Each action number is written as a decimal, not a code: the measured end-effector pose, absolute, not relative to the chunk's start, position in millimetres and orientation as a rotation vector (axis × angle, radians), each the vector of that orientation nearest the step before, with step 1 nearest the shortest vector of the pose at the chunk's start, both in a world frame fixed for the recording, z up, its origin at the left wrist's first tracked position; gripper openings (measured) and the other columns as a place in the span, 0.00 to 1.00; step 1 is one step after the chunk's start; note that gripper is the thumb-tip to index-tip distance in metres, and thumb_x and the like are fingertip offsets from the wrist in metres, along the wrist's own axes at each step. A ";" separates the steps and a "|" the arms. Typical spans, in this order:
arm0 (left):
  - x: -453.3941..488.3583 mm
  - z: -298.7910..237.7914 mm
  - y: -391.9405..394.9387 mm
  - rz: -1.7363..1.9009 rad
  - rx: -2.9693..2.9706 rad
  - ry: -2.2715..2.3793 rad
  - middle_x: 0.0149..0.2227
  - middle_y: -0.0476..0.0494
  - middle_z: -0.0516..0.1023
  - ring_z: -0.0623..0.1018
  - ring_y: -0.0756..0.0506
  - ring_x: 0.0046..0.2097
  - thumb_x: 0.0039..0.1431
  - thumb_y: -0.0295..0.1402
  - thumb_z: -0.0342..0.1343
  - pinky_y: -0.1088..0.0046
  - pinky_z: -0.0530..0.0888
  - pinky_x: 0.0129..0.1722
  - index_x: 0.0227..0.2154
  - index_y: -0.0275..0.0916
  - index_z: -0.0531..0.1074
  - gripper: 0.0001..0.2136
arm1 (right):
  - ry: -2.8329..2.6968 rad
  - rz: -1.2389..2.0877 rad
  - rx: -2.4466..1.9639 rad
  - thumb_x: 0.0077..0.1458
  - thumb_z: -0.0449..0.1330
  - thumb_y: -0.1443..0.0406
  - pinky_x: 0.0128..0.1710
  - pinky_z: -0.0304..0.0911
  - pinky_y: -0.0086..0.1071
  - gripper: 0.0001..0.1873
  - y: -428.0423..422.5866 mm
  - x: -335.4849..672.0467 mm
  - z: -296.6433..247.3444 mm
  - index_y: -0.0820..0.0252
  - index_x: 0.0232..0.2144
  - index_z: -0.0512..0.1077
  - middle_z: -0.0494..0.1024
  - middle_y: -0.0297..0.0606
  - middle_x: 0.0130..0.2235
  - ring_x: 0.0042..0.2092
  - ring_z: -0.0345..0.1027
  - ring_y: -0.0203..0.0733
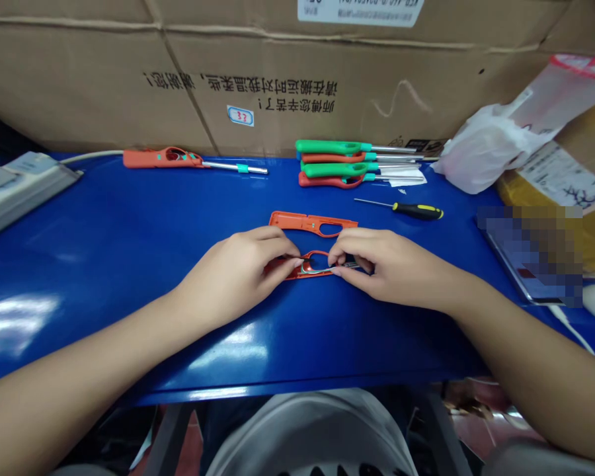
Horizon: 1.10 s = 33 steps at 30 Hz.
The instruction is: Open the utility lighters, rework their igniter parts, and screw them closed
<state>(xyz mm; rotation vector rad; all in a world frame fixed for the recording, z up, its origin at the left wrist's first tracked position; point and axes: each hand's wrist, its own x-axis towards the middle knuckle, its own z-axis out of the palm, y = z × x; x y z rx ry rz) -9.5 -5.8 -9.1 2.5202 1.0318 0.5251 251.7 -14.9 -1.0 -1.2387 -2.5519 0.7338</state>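
An opened orange lighter casing half (318, 254) lies on the blue table with a thin pale wire (317, 271) running along its loop. My left hand (250, 264) covers the casing's left end, thumb and forefinger pinched on a small black part (306, 260). At the other end my right hand (384, 264) is closed, its fingertips pinching the pale wire. A metal piece (351, 265) shows partly beneath those fingers. Just behind both hands lies the matching orange casing half (302, 222), inner side up.
An orange long-necked lighter (161, 158) lies at back left. Several green and orange lighters (332, 164) are stacked near the large cardboard box (277, 59). A screwdriver (416, 211), a phone (530, 258) and a bagged cup (496, 139) are rightward; a power strip (27, 188) is left.
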 end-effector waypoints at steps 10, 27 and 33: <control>-10.2 -11.5 -3.5 0.512 2.539 1.019 0.43 0.47 0.83 0.81 0.44 0.46 0.70 0.33 0.54 0.70 0.75 0.41 0.42 0.41 0.80 0.09 | -2.558 0.727 -1.200 0.64 0.59 0.70 0.37 0.59 0.31 0.05 -12.7 253.7 -0.6 0.59 0.39 0.76 0.80 0.36 0.41 0.38 0.70 0.37; -10.6 -7.9 -6.7 0.487 2.505 1.062 0.43 0.47 0.83 0.82 0.45 0.44 0.67 0.27 0.58 0.70 0.75 0.42 0.40 0.40 0.80 0.06 | -2.541 0.731 -1.223 0.65 0.56 0.67 0.40 0.62 0.34 0.07 -16.0 249.0 0.3 0.57 0.36 0.75 0.79 0.37 0.41 0.40 0.71 0.39; -10.4 -6.7 -7.0 0.475 2.481 1.062 0.43 0.47 0.84 0.82 0.45 0.45 0.68 0.28 0.57 0.69 0.76 0.44 0.42 0.41 0.81 0.07 | -2.252 0.562 -1.351 0.58 0.60 0.68 0.32 0.59 0.31 0.04 -0.9 266.9 -4.0 0.58 0.37 0.75 0.76 0.35 0.36 0.30 0.64 0.35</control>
